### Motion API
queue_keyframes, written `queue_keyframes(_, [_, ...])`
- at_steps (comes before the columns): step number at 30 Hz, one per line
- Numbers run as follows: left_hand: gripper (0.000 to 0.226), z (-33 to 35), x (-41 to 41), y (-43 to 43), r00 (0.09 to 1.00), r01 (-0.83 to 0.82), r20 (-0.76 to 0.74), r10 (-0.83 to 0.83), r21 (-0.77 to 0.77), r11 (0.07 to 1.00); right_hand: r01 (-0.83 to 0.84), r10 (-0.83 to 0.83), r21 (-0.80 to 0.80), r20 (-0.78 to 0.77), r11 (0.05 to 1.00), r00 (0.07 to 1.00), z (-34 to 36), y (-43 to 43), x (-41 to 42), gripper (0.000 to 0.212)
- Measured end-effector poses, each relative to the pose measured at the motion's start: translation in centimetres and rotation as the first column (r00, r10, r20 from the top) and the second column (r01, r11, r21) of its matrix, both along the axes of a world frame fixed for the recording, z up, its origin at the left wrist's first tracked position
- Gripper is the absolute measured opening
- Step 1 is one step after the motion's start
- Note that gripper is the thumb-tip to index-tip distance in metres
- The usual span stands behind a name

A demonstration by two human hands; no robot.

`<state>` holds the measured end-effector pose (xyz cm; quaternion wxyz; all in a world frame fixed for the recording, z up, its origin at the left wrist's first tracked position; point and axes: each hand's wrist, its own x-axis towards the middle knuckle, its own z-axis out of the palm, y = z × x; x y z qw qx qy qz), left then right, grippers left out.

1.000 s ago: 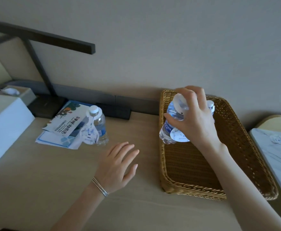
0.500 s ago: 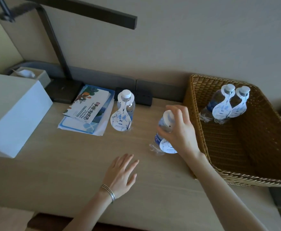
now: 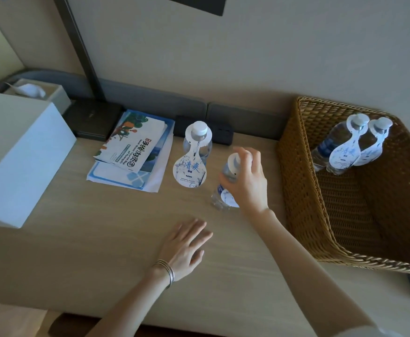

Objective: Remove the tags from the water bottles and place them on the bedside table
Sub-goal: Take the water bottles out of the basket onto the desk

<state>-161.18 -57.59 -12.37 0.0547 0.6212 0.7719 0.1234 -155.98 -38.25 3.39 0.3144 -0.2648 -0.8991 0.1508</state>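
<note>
Standing upright on the table, cap uppermost: tagged bottle, right hand curled round its neck.

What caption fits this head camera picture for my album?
Right hand grips a tagged bottle on the table; two more in the basket.

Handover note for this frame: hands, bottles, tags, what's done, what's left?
Left hand: open, flat on the light wooden table.
Right hand: grips a clear plastic water bottle by its top, base at the table.
Second bottle stands beside it; two more bottles are in the brown wicker basket.
Done: two bottles on the table.
Left: all four white paper tags are on; remove them, move the basket pair over.
</note>
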Motion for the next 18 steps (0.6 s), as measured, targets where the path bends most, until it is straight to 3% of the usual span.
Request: queue_keyframes(18, [0.045, 0.3, -0.8, 0.9, 0.995, -0.015, 0.097, 0.014, 0.011, 1.000, 0.069, -0.069, 0.035, 0.001, 0.997, 0.998, -0.3, 2.9, -4.6, 0.069])
